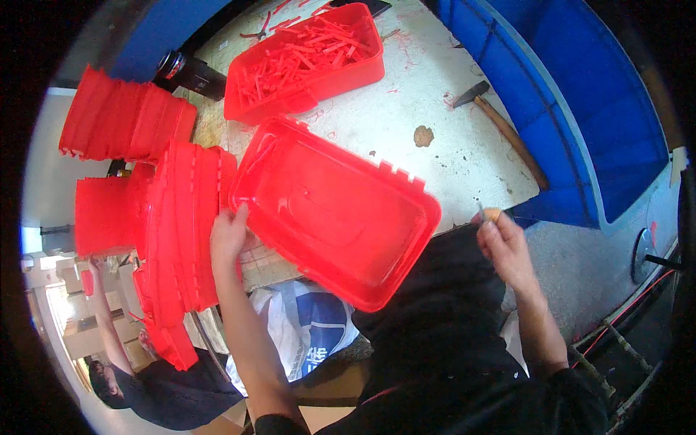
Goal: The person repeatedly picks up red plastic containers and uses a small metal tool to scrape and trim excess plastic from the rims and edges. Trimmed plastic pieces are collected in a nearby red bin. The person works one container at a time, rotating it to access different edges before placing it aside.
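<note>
My left hand (230,233) is closed on the left edge of a shallow red plastic box lid (326,217), which has notched hinge tabs along one long side. The lid tilts over the table's near edge with its hollow side up. Off to the right, apart from the lid, my right hand (505,246) is closed around a small hand tool (493,214) with a tan handle and a thin metallic tip; its exact kind is too small to tell. Behind the lid stands a red plastic box (304,93) full of thin red plastic strips (308,58).
Tall stacks of red plastic parts (185,217) stand at the left. A hammer (507,134) lies beside a large blue bin (573,145) on the right. A dark cylinder (194,75) lies at the back left. A white-and-blue sack (301,330) sits below the table; another person (159,391) works at lower left.
</note>
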A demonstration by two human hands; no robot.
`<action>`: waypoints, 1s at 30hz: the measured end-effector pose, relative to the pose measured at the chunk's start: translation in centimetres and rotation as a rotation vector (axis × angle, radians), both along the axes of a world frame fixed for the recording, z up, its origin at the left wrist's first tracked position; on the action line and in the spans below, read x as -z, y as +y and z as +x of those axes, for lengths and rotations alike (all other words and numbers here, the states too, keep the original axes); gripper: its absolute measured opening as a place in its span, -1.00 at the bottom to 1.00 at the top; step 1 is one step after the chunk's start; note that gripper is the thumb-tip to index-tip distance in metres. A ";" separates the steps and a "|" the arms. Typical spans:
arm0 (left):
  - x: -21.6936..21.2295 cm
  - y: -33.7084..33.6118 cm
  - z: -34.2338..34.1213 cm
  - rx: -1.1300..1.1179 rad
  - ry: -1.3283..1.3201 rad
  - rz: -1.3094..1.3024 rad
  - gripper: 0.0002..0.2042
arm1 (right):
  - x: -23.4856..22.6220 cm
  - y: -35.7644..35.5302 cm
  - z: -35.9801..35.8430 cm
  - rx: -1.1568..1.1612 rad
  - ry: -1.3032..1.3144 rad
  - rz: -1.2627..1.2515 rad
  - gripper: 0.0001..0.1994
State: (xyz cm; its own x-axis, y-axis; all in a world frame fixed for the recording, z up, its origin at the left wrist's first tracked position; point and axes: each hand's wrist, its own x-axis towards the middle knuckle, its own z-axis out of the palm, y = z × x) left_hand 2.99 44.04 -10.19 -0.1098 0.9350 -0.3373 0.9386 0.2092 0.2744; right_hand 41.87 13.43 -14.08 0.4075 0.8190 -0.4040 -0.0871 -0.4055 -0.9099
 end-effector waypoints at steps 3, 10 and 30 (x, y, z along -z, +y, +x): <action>-2.6 -6.0 4.3 0.108 0.234 0.441 -0.53 | 1.3 -0.5 -0.7 -0.024 0.129 0.075 -0.80; -1.0 -2.4 21.5 1.291 -0.055 0.666 -0.46 | 2.0 3.3 -2.6 0.033 0.221 0.180 -0.73; 3.3 -2.8 23.5 0.993 0.059 0.560 -0.53 | 2.5 6.2 -2.2 0.101 0.218 0.159 -0.76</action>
